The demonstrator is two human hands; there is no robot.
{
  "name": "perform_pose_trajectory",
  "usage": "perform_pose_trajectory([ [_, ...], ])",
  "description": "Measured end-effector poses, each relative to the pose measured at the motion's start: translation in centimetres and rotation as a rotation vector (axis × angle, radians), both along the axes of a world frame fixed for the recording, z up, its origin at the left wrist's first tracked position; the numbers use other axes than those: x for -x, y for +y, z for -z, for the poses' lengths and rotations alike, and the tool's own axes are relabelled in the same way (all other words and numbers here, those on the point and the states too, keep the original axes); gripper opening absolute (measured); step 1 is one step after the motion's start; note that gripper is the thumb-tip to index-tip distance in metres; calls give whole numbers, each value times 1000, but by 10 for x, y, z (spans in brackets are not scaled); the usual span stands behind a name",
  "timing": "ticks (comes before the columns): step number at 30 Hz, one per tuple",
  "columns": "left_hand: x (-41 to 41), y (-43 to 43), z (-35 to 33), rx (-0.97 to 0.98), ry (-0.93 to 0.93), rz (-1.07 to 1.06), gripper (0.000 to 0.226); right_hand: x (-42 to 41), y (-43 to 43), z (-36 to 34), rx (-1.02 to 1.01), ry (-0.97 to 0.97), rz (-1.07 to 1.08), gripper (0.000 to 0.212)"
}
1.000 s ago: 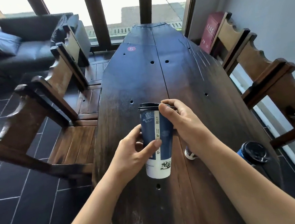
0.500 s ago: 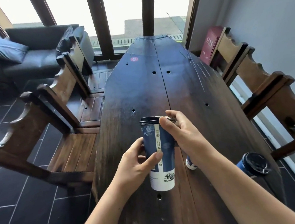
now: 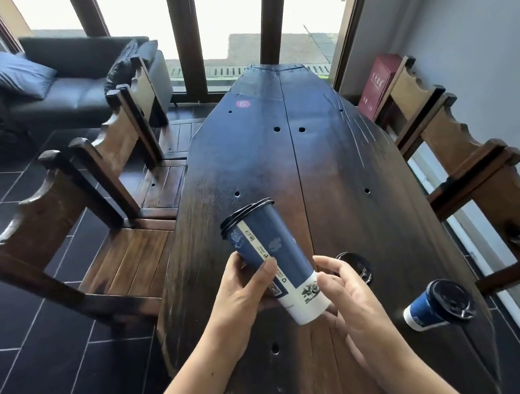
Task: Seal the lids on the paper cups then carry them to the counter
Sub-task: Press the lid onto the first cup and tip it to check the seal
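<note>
Two lidded blue paper cups show: the left hand (image 3: 239, 296) grips the tall cup (image 3: 276, 252), tilted above the desk (image 3: 328, 165), its small print unreadable, the right hand (image 3: 352, 295) lies loosely spread by its white base, the short cup (image 3: 426, 311) stands further right, and a pink sticker (image 3: 243, 104) reads 6.

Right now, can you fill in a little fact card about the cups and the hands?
tall cup: blue paper, black lid on, tilted, held above the table
left hand: grips the tall cup round its middle
right hand: fingers relaxed beside the tall cup's base; whether they touch it is unclear
short cup: stands on the table to the right, lid on
third cup: only its black lid shows, behind the right hand
around: wooden chairs, dark sofa
</note>
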State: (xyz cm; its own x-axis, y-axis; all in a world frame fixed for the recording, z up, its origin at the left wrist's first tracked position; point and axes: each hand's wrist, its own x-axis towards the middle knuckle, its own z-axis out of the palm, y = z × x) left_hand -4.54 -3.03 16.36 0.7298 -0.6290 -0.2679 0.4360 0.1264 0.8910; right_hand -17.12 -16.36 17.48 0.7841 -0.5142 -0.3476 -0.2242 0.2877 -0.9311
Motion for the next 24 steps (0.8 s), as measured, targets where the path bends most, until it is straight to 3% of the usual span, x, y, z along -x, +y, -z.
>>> perform_pose_trajectory([
  [2,5,-2,1,33,62,-12,57,6,0,3,-42,-40,42,57],
  [5,11,-2,7,96,130,3,71,8,-3,4,-35,-107,142,47],
  [7,12,1,12,73,134,56,73,7,-7,2,37,-139,214,33],
  [10,0,13,21,-76,75,140,60,6,-18,-9,228,-150,235,34],
  [12,-15,27,27,-121,92,144,76,8,-29,-21,391,-124,203,39],
  [14,-28,40,29,-79,152,130,102,10,-39,-33,550,-73,139,36],
  [16,-39,46,28,0,180,165,111,12,-46,-43,636,-29,85,33],
  [24,-44,33,12,82,163,384,93,10,-46,-67,719,28,-15,30],
])
